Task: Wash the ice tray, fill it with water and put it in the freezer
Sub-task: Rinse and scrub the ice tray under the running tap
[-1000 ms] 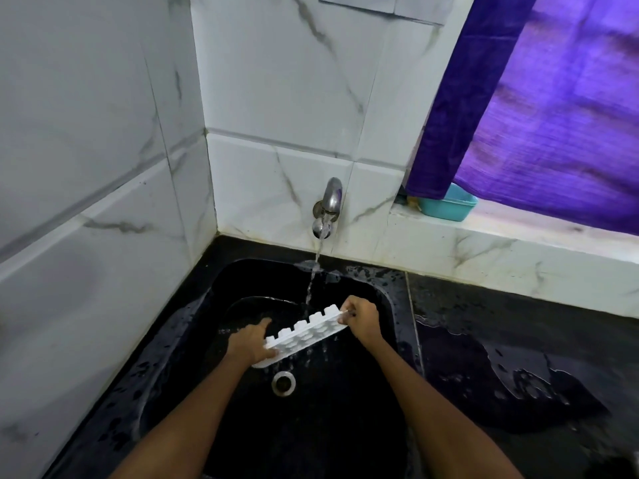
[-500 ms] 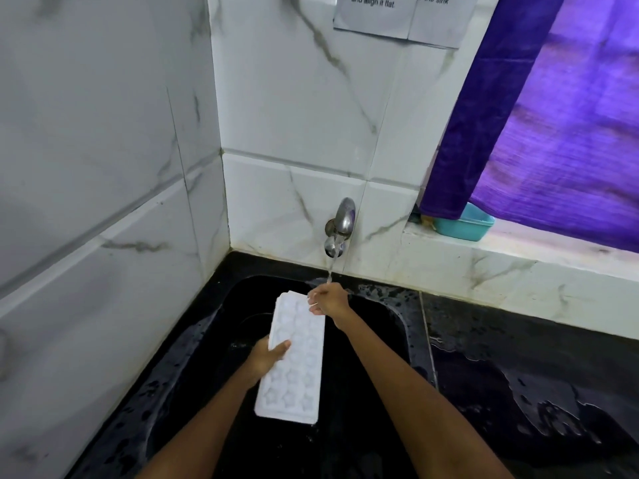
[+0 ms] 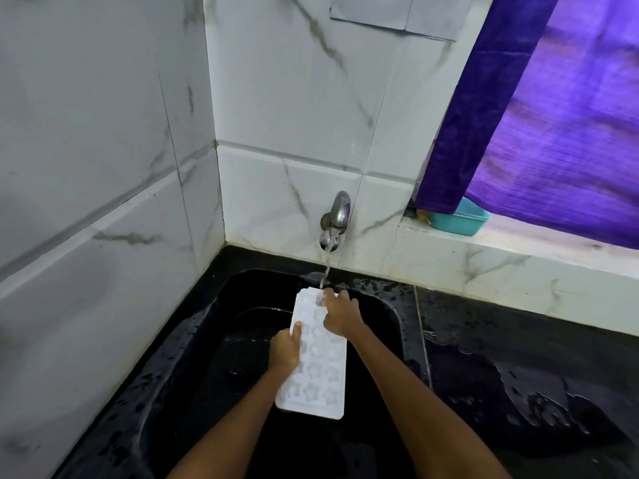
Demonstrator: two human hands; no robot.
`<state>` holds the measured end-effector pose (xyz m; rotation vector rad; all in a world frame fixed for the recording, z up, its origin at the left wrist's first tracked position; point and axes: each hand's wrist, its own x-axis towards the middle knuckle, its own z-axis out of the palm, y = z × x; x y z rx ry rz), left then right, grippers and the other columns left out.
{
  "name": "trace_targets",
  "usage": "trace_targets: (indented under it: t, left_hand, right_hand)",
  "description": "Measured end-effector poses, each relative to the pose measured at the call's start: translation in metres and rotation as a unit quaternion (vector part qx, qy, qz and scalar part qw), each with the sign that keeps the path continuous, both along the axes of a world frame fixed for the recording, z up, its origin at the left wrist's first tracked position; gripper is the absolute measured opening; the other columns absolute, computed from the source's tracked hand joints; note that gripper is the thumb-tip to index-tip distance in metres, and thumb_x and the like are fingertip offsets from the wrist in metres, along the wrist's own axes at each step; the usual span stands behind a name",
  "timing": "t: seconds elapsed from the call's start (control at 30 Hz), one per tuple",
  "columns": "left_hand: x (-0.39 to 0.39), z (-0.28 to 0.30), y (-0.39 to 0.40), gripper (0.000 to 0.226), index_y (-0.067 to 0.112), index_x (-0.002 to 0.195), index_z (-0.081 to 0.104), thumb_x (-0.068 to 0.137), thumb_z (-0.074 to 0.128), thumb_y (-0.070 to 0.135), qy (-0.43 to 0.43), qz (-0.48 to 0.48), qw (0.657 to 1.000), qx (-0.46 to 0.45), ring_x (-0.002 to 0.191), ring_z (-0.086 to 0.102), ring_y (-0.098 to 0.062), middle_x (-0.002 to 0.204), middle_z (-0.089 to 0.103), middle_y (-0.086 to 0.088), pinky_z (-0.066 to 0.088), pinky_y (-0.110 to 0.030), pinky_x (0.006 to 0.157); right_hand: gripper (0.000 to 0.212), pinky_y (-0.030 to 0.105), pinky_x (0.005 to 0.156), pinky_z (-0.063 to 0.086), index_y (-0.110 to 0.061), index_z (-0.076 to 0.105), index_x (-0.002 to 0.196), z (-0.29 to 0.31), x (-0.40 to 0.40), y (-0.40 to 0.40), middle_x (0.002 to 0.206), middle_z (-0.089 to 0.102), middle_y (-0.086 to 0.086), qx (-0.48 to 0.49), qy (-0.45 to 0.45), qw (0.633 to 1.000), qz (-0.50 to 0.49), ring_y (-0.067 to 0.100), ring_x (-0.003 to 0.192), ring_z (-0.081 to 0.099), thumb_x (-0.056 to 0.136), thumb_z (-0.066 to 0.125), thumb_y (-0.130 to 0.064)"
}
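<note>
A white ice tray (image 3: 320, 368) with star-shaped cups is held lengthwise over the black sink (image 3: 193, 347), cups facing up, its far end under the stream of water (image 3: 326, 271) from the metal tap (image 3: 337, 219). My left hand (image 3: 286, 349) grips the tray's left edge near the middle, thumb on top. Gripping the tray's far right part is my right hand (image 3: 340, 314), with its fingers lying over the cups close to where the water lands.
White marble-look tiles close in the sink at left and behind. A wet black counter (image 3: 536, 385) lies to the right. On the sill stands a teal plastic tub (image 3: 460, 219) under a purple curtain (image 3: 539, 115). A paper note (image 3: 394, 12) hangs on the wall.
The tray went from lying crosswise and on edge under the tap to lengthwise with its cups up. Since half a second ago my right hand has slid further onto the tray.
</note>
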<state>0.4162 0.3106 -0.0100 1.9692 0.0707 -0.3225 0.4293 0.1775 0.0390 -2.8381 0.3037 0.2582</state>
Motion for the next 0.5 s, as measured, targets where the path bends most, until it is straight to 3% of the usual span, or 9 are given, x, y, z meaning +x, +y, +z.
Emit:
trace_targets:
  t: [0.13, 0.3, 0.43, 0.5]
  left_hand:
    - [0.001, 0.002, 0.0, 0.052, -0.014, 0.094, 0.063, 0.101, 0.038, 0.031, -0.012, 0.041, 0.999, 0.007, 0.091, 0.066, -0.039, 0.096, 0.068, -0.028, 0.049, -0.036, 0.074]
    - [-0.003, 0.008, -0.006, 0.053, -0.016, 0.096, 0.063, 0.102, 0.037, 0.03, -0.007, 0.045, 0.999, 0.003, 0.095, 0.065, -0.04, 0.099, 0.067, -0.03, 0.05, -0.039, 0.079]
    - [0.005, 0.014, 0.001, 0.049, -0.009, 0.089, 0.062, 0.101, 0.037, 0.03, -0.023, 0.037, 0.999, 0.013, 0.094, 0.065, -0.038, 0.09, 0.066, -0.025, 0.041, -0.03, 0.069]
    - [0.004, 0.012, 0.005, 0.045, -0.006, 0.084, 0.06, 0.101, 0.038, 0.03, -0.031, 0.02, 0.999, 0.022, 0.092, 0.065, -0.037, 0.084, 0.064, -0.021, 0.04, -0.029, 0.066]
  right_hand:
    - [0.059, 0.041, 0.098, 0.025, -0.015, 0.03, 0.135, 0.006, 0.001, 0.008, 0.134, 0.049, 0.005, 0.025, -0.021, 0.999, 0.031, 0.031, 0.126, 0.035, 0.079, 0.047, -0.008]
    - [0.062, 0.045, 0.1, 0.027, -0.009, 0.024, 0.139, 0.015, 0.003, 0.015, 0.132, 0.045, 0.015, -0.113, -0.046, 0.991, 0.057, 0.032, 0.127, 0.034, 0.083, 0.052, -0.014]
    - [0.064, 0.044, 0.099, 0.026, -0.015, 0.026, 0.138, 0.014, 0.002, 0.012, 0.131, 0.051, 0.006, -0.017, -0.062, 0.997, 0.051, 0.029, 0.123, 0.036, 0.078, 0.05, -0.011]
    - [0.062, 0.046, 0.101, 0.024, -0.014, 0.028, 0.136, 0.016, 0.003, 0.003, 0.129, 0.053, 0.006, -0.062, -0.059, 0.995, 0.047, 0.029, 0.121, 0.036, 0.078, 0.049, -0.011]
